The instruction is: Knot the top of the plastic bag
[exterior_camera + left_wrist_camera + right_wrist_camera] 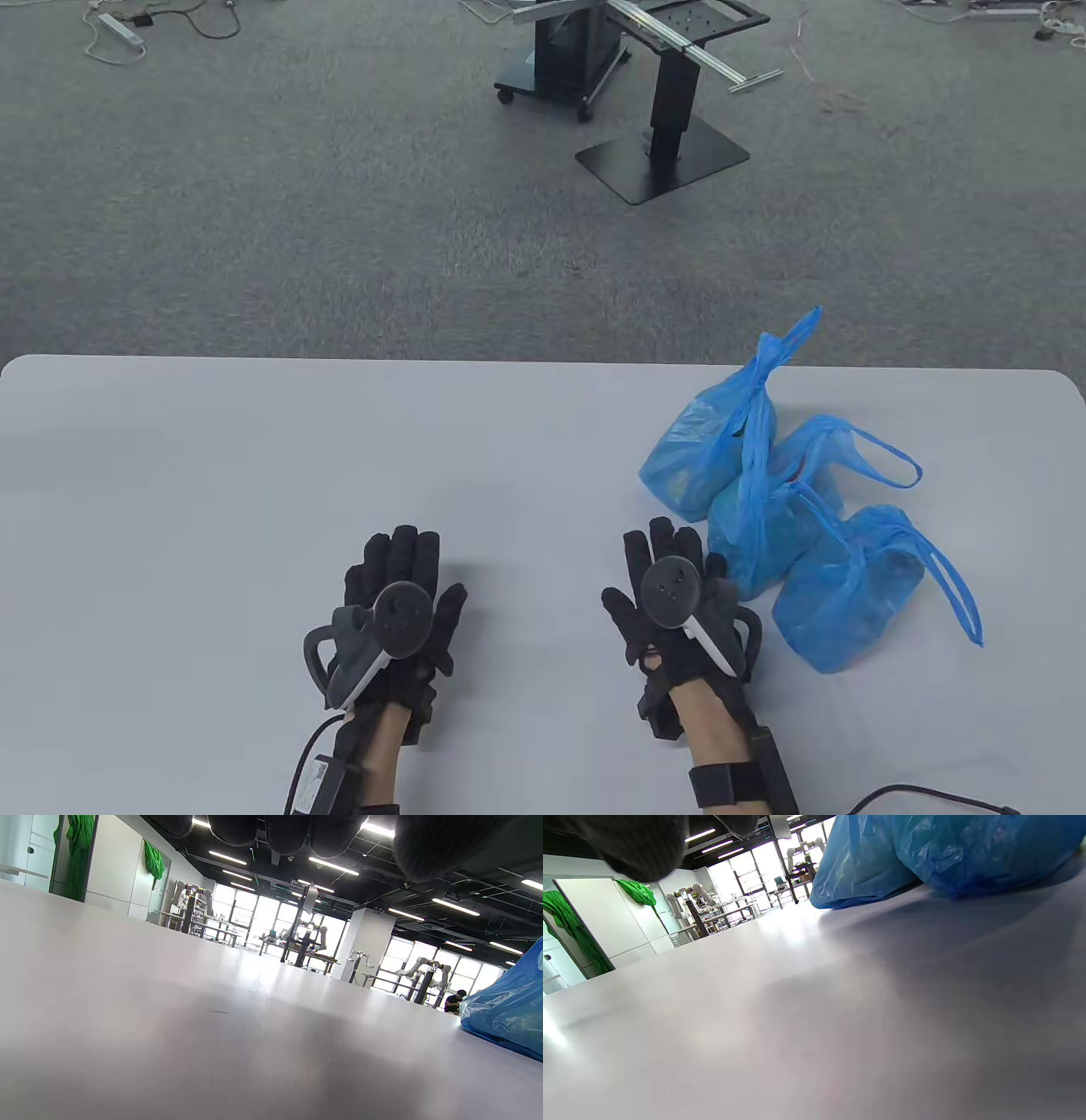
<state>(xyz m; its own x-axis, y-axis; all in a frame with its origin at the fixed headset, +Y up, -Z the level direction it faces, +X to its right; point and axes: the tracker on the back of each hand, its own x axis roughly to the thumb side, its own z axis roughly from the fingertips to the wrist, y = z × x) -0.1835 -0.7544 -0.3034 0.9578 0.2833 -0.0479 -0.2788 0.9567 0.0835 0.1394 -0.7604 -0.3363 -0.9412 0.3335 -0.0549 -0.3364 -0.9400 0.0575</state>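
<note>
Three filled blue plastic bags lie clustered at the table's right. The far bag has its handles standing up. The middle bag and the near bag have loose handle loops. My right hand lies flat, palm down, fingers spread, just left of the bags and holds nothing. My left hand lies flat, palm down, further left, empty. The bags show at the top of the right wrist view and at the right edge of the left wrist view.
The white table carries only the bags and my hands. Its far edge runs just behind the bags. Beyond it is grey carpet with a black stand and loose cables.
</note>
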